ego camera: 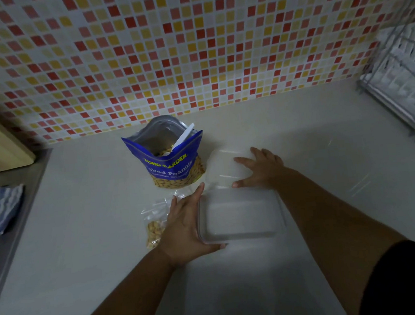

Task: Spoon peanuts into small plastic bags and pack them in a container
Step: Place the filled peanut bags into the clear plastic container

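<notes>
Landmark: the open blue peanut bag point(169, 160), standing on the counter point(83, 243) near the tiled wall point(191, 45). A white spoon point(185, 135) stands in its mouth, left there for scooping.

The clear container point(239, 215) sits in front of the bag and slightly right, uncovered, with nothing visible inside. The left hand point(184, 224) spans its left end, thumb hooked at the near corner and fingers along the far side, apparently to steady it.

The lid point(221, 166) lies flat directly right of the bag. The right hand point(262, 167) rests on it with fingers spread and straight, gripping nothing; it seems to be setting the lid aside.

A small bag of peanuts point(155, 229) lies in front of the bag, partly under the left hand, not yet packed.
</notes>
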The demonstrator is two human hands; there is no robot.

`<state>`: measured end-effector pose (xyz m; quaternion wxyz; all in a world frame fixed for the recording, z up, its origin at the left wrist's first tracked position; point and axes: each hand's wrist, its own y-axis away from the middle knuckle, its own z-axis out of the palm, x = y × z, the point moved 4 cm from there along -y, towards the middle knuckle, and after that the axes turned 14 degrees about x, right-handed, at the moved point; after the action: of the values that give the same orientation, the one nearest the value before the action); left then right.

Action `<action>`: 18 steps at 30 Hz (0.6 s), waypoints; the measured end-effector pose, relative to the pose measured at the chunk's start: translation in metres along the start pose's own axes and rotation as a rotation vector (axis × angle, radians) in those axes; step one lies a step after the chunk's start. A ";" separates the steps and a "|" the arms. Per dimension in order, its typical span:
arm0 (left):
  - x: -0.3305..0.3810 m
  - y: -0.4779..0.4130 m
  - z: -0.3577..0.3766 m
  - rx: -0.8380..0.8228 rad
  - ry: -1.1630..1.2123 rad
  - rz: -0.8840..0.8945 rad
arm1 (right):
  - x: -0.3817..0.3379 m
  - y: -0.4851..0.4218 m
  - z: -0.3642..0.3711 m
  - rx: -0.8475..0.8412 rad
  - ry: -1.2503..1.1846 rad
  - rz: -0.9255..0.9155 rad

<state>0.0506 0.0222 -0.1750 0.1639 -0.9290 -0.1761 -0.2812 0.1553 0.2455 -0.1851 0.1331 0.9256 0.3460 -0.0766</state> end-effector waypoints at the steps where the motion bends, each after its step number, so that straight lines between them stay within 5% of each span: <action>1: 0.000 0.000 0.000 0.002 -0.003 0.003 | 0.001 0.000 0.002 -0.002 0.011 -0.009; 9: 0.003 0.000 -0.002 -0.010 -0.012 0.010 | 0.000 0.001 -0.002 0.010 0.007 -0.052; 18: 0.000 0.002 -0.006 -0.087 -0.087 0.023 | -0.017 0.019 -0.026 0.302 -0.136 -0.052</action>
<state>0.0483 0.0184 -0.1710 0.1188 -0.9486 -0.1598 -0.2459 0.1566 0.2290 -0.1529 0.0135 0.9185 0.3443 -0.1939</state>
